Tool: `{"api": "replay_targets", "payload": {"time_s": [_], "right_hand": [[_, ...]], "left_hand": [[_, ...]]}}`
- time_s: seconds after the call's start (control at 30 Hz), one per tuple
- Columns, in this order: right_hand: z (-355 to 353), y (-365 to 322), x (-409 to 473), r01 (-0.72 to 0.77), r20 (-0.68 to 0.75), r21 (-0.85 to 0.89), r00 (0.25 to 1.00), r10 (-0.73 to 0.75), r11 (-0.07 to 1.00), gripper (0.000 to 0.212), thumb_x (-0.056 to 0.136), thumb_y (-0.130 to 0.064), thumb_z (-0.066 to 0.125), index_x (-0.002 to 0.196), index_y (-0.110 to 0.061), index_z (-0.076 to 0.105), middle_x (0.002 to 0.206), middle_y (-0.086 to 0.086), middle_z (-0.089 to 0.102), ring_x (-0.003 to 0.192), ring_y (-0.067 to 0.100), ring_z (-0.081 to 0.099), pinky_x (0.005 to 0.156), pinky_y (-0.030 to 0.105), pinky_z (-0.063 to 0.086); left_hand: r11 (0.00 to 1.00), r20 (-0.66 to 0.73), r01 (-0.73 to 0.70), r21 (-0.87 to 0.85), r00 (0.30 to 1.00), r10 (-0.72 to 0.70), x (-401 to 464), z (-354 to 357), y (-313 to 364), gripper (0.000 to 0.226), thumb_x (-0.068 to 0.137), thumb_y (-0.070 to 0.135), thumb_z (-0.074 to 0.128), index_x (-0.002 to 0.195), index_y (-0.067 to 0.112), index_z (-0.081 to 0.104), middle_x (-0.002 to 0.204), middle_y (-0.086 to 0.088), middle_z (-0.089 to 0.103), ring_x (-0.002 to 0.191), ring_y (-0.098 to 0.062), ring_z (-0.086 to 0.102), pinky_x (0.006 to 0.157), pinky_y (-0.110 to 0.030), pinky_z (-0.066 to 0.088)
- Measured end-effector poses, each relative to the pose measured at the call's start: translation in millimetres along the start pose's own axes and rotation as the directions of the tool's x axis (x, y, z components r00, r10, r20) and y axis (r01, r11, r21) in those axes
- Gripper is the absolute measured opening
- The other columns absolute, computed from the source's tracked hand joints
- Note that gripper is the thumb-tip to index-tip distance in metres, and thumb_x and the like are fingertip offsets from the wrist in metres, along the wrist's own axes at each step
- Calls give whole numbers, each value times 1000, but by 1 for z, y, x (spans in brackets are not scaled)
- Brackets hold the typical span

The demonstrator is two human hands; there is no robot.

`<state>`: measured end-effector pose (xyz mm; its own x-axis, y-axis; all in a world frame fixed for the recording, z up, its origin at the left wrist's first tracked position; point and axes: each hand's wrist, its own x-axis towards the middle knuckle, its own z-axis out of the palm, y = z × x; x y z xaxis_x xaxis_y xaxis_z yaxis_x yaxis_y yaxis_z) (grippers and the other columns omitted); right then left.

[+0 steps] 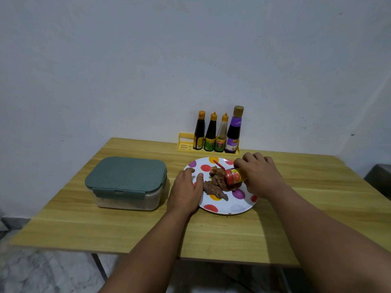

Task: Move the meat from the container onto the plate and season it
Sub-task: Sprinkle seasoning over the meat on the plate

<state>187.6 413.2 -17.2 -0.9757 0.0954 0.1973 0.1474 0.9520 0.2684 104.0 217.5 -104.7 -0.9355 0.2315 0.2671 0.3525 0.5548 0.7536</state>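
Note:
Brown pieces of meat [215,186] lie in the middle of a white plate [239,208] with coloured dots on the wooden table. My right hand [259,173] grips a small red-and-yellow seasoning shaker [233,176], tipped on its side over the meat with its red flip lid open. My left hand [186,188] rests on the plate's left rim, thumb on the plate, fingers over the edge. The clear container [127,182] with a green lid, shut, stands to the left of the plate.
A yellow rack [186,144] with several sauce bottles [220,134] stands at the table's back edge by the wall. Bare wooden table [105,225] lies in front of the container and plate. The table's right edge is near a grey object [380,178].

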Motion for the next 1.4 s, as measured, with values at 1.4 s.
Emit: {"api": "replay_targets", "payload": {"time_s": [1.4], "right_hand": [[-21, -1, 17, -42, -226, -114, 974, 15, 993, 73, 64, -18, 79, 130, -28, 51, 124, 3, 57, 115, 28, 51, 96, 48, 36]], "left_hand": [[1000, -15, 1, -2, 1000, -1, 5, 5, -6, 49, 99, 52, 37, 135, 21, 51, 131, -2, 57, 114, -19, 54, 82, -31, 40]]}}
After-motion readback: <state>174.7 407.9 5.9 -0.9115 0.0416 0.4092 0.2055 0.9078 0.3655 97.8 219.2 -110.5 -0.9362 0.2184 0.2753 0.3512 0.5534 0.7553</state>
